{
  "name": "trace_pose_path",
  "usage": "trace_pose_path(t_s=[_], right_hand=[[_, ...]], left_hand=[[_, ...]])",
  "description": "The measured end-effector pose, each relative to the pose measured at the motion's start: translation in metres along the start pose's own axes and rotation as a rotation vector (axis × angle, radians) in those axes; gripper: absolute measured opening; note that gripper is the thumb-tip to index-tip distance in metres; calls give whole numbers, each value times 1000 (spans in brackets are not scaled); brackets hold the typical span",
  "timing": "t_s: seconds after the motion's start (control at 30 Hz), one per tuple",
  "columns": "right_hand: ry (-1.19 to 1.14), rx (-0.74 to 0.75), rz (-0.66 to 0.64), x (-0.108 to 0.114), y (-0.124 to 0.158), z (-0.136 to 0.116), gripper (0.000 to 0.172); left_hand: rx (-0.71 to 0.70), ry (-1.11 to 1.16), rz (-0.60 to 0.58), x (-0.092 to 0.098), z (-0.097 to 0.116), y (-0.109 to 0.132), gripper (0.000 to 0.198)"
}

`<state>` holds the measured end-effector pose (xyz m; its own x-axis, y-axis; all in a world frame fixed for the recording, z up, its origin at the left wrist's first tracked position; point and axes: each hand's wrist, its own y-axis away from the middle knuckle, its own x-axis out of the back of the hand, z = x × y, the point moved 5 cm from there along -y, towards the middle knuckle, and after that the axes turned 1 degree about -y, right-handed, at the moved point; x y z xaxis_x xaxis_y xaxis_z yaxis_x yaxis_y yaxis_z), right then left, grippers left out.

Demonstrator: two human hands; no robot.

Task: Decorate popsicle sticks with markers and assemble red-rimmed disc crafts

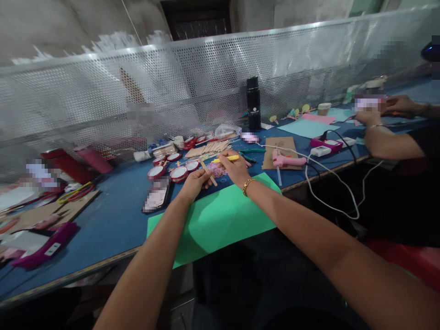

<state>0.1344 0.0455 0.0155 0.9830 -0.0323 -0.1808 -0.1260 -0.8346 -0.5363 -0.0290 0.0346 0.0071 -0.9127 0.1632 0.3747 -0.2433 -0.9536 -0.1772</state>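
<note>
My left hand (197, 184) is closed around a flat wooden craft stick (208, 172), which slants up from the fingers. Just to its right, my right hand (237, 168) grips a yellow pen (229, 158) with its tip pointing left, close to the stick. Behind and between both hands lies a pile of small pink rings (216, 170). A green sheet (223, 215) spreads under my wrists and hangs over the table edge. Beyond the hands is a heap of wooden craft sticks (208, 149). Round red-rimmed pieces with white faces (179, 173) sit left of the pile.
A phone (156, 195) lies left of my hands. On the right, a pink glue gun (290, 160) rests on cardboard (280, 143), near white cables and a magenta power strip (326, 144). A black bottle (253, 105) stands by the perforated metal screen (206, 68). A co-worker's hands (369, 112) are at right.
</note>
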Motion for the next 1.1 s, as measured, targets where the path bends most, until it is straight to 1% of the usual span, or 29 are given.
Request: trace_pose_path(t_s=[0.13,0.27,0.33,0.47,0.5,0.63,0.8,0.93,1.1], right_hand=[[41,50,-6,-1,0,-3,7],[102,74,-46,-3,2,-1,6],[136,78,-60,-4,3,0,9],[199,101,-81,-4,4,-1,22],[213,111,-86,-5,4,-2,22],[255,149,-106,-7,6,-7,15],[303,179,-115,-10,7,-8,21],[325,184,-123,-10,8,-8,22],[339,192,-130,-11,8,-8,23]], left_hand=[[-14,-33,28,0,-2,-2,42],[-29,-77,57,1,-4,-3,40],[-31,-98,67,2,-5,-4,40],[-28,-129,63,3,-6,-5,41],[-30,-135,60,3,-6,-5,41],[-46,-149,51,1,-4,-5,39],[-76,-150,50,-1,1,-5,40],[-90,-145,50,-1,3,-4,42],[-76,-115,28,-3,1,-4,45]])
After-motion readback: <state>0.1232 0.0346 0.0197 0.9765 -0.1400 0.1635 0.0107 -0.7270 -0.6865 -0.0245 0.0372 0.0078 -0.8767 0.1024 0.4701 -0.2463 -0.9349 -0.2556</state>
